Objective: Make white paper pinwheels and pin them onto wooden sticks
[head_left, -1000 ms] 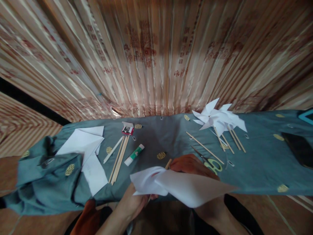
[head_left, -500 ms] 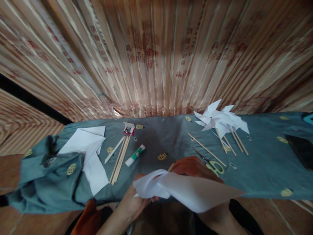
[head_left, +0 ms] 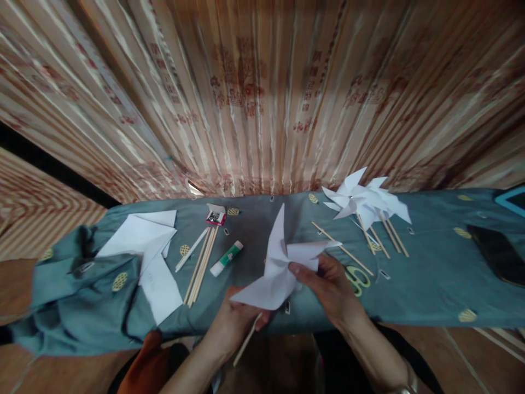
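A white paper pinwheel [head_left: 279, 279] is held up over the front of the table, its blades facing me. My right hand [head_left: 334, 287] pinches it, the thumb pressed near the centre and the fingers behind the paper. Beneath the lower left blade, my left hand [head_left: 235, 317] is closed on the pinwheel's thin wooden stick [head_left: 246, 340], whose lower end points down toward me. The paper hides part of the left fingers and the stick's upper end. Just right of my right hand lie green-handled scissors [head_left: 357, 280], their blades mostly covered.
Finished pinwheels [head_left: 365, 200] lie at the back right, near a loose stick [head_left: 342, 249] and a black phone [head_left: 496, 254]. Leftward are a glue stick [head_left: 227, 258], several wooden sticks [head_left: 202, 268], a small box of pins [head_left: 215, 215] and white paper sheets [head_left: 141, 235].
The pinwheel has turned from edge-on to face me, its stick now pointing toward me. My right hand has shifted its hold to the centre, uncovering the right forearm.
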